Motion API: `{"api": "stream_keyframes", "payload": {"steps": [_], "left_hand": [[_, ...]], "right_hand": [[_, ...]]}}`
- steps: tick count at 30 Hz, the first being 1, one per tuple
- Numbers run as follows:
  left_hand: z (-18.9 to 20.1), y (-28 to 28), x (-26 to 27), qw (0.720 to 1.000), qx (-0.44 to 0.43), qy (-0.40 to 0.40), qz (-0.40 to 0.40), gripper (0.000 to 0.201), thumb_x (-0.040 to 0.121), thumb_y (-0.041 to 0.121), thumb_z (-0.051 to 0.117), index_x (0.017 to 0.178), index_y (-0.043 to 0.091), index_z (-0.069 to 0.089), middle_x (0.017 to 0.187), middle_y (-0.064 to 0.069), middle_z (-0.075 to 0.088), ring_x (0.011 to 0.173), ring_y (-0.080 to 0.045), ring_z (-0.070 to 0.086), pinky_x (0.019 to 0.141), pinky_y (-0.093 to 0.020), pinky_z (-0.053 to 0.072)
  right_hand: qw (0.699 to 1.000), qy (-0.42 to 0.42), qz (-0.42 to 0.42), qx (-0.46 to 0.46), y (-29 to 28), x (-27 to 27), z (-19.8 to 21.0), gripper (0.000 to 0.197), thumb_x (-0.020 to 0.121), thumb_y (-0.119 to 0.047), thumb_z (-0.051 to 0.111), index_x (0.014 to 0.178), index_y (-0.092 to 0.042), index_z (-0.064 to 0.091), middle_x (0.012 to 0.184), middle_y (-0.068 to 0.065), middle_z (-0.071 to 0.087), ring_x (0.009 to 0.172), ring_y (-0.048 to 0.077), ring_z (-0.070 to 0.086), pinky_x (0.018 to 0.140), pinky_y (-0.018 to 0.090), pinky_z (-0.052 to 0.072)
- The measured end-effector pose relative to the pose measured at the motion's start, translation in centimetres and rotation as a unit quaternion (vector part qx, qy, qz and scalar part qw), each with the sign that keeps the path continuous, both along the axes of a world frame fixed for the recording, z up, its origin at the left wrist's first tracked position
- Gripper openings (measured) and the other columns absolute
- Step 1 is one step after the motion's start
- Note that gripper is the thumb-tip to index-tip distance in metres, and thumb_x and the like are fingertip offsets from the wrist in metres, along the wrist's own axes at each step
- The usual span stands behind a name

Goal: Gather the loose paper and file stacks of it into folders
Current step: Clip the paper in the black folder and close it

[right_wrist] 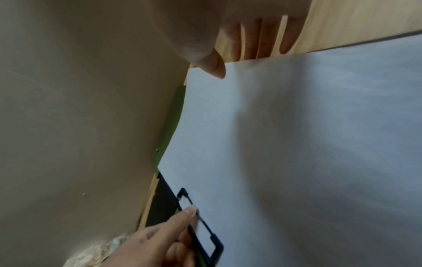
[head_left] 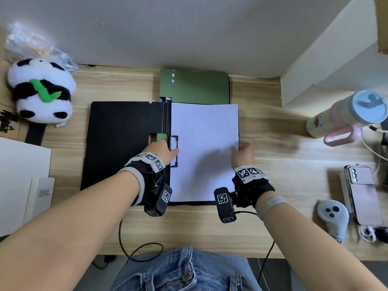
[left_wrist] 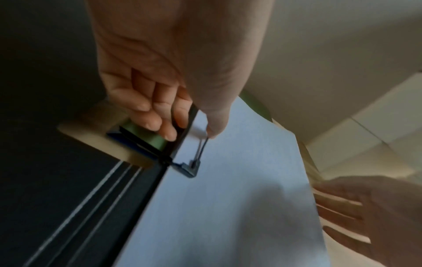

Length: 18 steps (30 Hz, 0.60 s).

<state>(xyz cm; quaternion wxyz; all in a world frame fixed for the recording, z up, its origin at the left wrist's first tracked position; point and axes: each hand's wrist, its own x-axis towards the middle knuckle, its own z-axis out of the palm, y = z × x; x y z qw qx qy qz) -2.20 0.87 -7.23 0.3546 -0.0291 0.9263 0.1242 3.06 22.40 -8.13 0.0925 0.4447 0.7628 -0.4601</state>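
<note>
Left hand [head_left: 160, 150]: pinching the black clip [head_left: 174, 151], thumb on top, fingers curled beneath
Right hand [head_left: 242, 153]: gripping the paper stack [head_left: 204, 152] edge, thumb over, fingers under

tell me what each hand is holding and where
Left hand pinches the black folder's clip at its bar; right hand pinches the paper stack at its right edge.

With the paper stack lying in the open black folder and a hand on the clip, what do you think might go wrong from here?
1. The left hand grips the clip with thumb and fingers; if it snaps down while the right hand has the paper stack lifted at its edge, the sheets may be clamped crooked.
2. The thumb lies on the wire and could get nipped.
3. The black folder overlaps the green folder and might shift it.
</note>
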Motion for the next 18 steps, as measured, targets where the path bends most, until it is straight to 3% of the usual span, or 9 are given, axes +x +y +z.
{"api": "stream_keyframes", "payload": {"steps": [3,5,7,8,11,15,18], "left_hand": [[0.2,-1.9,-0.1,0.996,0.057,0.020,0.070,0.047,0.094,0.041,0.042,0.058,0.010,0.042,0.064,-0.013,0.061,0.062,-0.030,0.059,0.061,-0.031,0.044],[0.6,-3.5,0.2,0.987,0.086,0.041,0.131,0.039,0.094,0.035,0.041,0.065,0.010,0.049,0.079,-0.017,0.071,0.078,-0.035,0.068,0.074,-0.036,0.052],[1.1,-5.1,0.8,0.977,0.103,0.048,0.183,0.031,0.092,0.027,0.042,0.067,0.010,0.053,0.076,-0.013,0.071,0.076,-0.034,0.068,0.079,-0.037,0.054],[1.2,-6.0,1.1,0.972,0.109,0.048,0.205,0.029,0.089,0.023,0.042,0.067,0.010,0.055,0.074,-0.012,0.071,0.072,-0.033,0.066,0.080,-0.037,0.055],[1.4,-8.4,2.0,0.961,0.115,0.047,0.247,0.028,0.086,0.018,0.044,0.064,0.011,0.060,0.077,-0.013,0.071,0.076,-0.034,0.069,0.082,-0.039,0.055],[1.3,-12.0,3.2,0.952,0.107,0.059,0.281,0.033,0.086,0.018,0.046,0.056,0.016,0.059,0.087,-0.013,0.073,0.088,-0.035,0.069,0.086,-0.039,0.055],[1.2,-14.1,3.6,0.956,0.086,0.059,0.273,0.028,0.087,0.018,0.046,0.066,0.012,0.064,0.085,-0.012,0.070,0.082,-0.033,0.063,0.076,-0.032,0.048]], "right_hand": [[0.998,0.055,0.015,0.003,-1.0,0.0,1.2,0.032,0.090,-0.008,0.044,0.121,-0.007,0.054,0.116,0.008,0.058,0.102,0.023,0.057,0.084,0.026,0.041],[0.992,0.082,0.055,-0.074,-2.7,0.0,2.3,0.026,0.090,-0.001,0.040,0.102,-0.009,0.061,0.098,0.008,0.062,0.082,0.019,0.057,0.072,0.020,0.043],[0.975,0.077,0.111,-0.176,-5.1,0.1,3.6,0.025,0.091,0.002,0.037,0.093,-0.009,0.061,0.080,0.006,0.063,0.068,0.015,0.056,0.059,0.014,0.043],[0.965,0.062,0.145,-0.211,-6.5,0.3,4.2,0.024,0.091,0.000,0.038,0.094,-0.008,0.061,0.078,0.004,0.063,0.067,0.013,0.056,0.059,0.014,0.042],[0.939,0.009,0.213,-0.269,-10.6,0.6,4.8,0.021,0.093,-0.007,0.045,0.106,-0.006,0.063,0.088,0.004,0.064,0.067,0.012,0.057,0.064,0.018,0.043],[0.924,-0.064,0.256,-0.276,-15.4,0.6,3.7,0.036,0.095,-0.013,0.046,0.128,-0.001,0.051,0.129,0.015,0.055,0.077,0.018,0.063,0.070,0.026,0.053],[0.921,-0.111,0.227,-0.295,-17.8,0.5,3.2,0.042,0.096,-0.012,0.044,0.135,0.001,0.042,0.126,0.011,0.048,0.098,0.026,0.062,0.082,0.035,0.053]]}}
